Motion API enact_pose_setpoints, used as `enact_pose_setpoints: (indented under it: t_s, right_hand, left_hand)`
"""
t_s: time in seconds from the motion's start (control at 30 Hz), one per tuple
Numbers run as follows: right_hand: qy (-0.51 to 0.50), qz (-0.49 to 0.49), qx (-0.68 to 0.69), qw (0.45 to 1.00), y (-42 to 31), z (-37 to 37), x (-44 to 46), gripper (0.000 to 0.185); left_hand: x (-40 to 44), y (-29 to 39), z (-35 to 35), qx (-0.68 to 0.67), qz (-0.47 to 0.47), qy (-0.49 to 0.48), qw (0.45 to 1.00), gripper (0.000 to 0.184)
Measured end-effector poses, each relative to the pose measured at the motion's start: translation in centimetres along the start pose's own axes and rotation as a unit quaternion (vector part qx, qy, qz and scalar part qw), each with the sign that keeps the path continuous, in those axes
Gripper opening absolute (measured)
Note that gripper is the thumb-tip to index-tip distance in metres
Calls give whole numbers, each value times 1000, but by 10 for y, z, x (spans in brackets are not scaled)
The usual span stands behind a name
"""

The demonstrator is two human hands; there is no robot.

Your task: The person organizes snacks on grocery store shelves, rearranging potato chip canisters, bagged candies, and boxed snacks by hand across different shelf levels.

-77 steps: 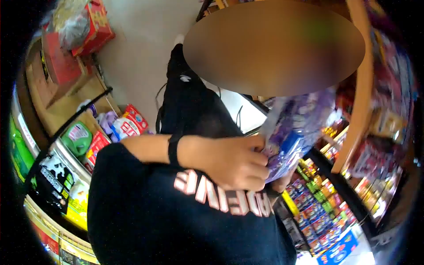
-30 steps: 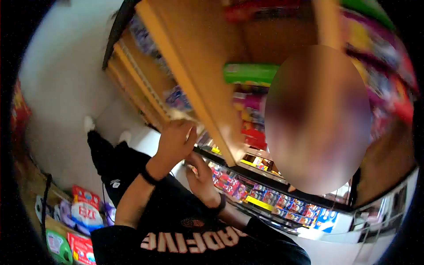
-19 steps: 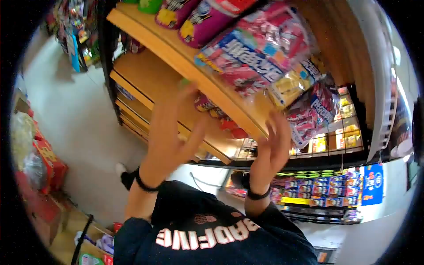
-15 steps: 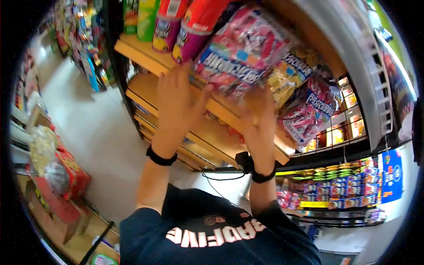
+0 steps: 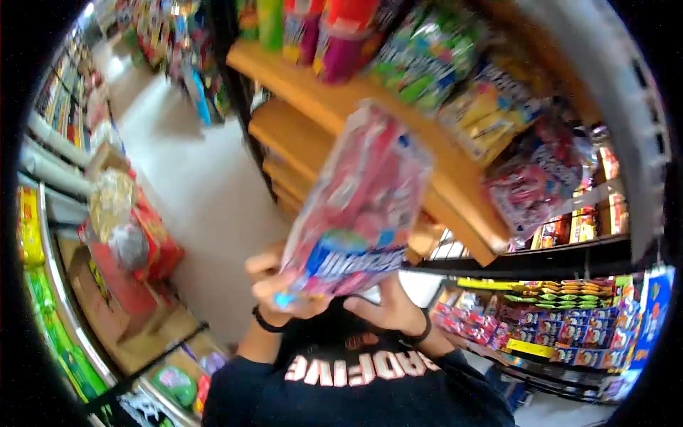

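A pink candy bag [image 5: 363,192] with a blue label is tilted upright in front of my chest, away from the shelf. My left hand [image 5: 288,285] is closed on its lower left corner, fingers bent around the edge. At the lower right edge is my right hand [image 5: 395,307], its thumb showing below the bag and its other fingers partly hidden behind it. A dark band circles each wrist. Behind the bag, the wooden shelf [image 5: 299,82] carries a green candy bag [image 5: 427,60], a yellow candy bag [image 5: 491,114] and another pink bag [image 5: 537,181].
Red-lidded purple canisters [image 5: 341,46] stand at the shelf's left. Hanging snack packs [image 5: 562,324] fill a rack at lower right. Across the aisle floor [image 5: 196,199] are a red box [image 5: 156,245] and a cardboard carton [image 5: 114,327]. A metal rail [image 5: 612,92] curves along the right.
The large pink candy bag has come off the shelf toward my chest, held in my hands. A green candy bag now shows where it lay. The view has shifted slightly.
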State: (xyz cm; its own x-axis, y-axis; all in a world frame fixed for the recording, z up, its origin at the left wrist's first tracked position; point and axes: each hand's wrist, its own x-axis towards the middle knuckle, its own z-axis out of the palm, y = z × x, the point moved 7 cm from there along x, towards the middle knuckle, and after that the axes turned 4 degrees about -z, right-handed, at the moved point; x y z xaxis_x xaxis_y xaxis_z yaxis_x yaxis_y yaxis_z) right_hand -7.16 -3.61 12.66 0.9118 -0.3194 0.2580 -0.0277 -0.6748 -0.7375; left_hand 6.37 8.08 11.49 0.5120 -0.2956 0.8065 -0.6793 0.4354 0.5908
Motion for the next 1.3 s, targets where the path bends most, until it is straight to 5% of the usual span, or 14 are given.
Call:
enact_pose_setpoints:
  t_s: [0.07, 0.1, 0.27, 0.4, 0.47, 0.5, 0.6, 0.87, 1.03, 1.07, 1.13, 1.2, 1.27, 1.3]
  right_hand:
    - [-65, 181, 478, 857, 43, 56, -36, 97]
    - [-83, 222, 573, 785, 46, 66, -38, 101]
    - [-179, 301, 555, 754, 75, 140, -43, 91]
    - [-139, 510, 554, 643, 121, 182, -89, 77]
    - [-84, 457, 500, 731, 156, 185, -119, 71]
    - [-82, 451, 464, 758, 170, 181, -137, 72]
    - [30, 422, 375, 825, 187, 157, -159, 77]
    - [361, 338, 167, 853, 241, 90, -176, 64]
    - [349, 359, -91, 861, 308, 55, -114, 55]
    - [345, 359, 27, 867, 342, 56, -118, 59]
    - [172, 403, -133, 889, 336, 60, -98, 64]
    - [177, 447, -92, 872, 312, 78, -105, 58]
    - [164, 404, -127, 891, 288, 92, -126, 65]
    - [147, 414, -132, 888, 271, 100, -142, 66]
  left_hand:
    - [-31, 15, -33, 14, -23, 8, 1000, 60]
    - [-45, 21, -44, 66, -36, 27, 997, 58]
    - [-125, 22, -61, 59, -47, -31, 997, 55]
    - [-146, -31, -59, -21, -161, -83, 983, 33]
    - [-166, -66, -53, -93, -309, -112, 940, 35]
    - [-179, -72, -46, -85, -265, -175, 945, 32]
    - [-226, -80, -25, -55, -161, -83, 982, 39]
    - [-250, -154, 98, -103, -167, -174, 965, 31]
    - [-225, -214, 177, 222, -227, -254, 914, 49]
    - [-221, -215, 179, 248, -245, -249, 904, 54]
    - [-218, -205, 173, 185, -284, -258, 905, 54]
    - [-219, -192, 158, 78, -380, -267, 882, 52]
    - [-220, -169, 146, 61, -355, -229, 905, 38]
    - [-226, -159, 149, 22, -437, -316, 842, 39]
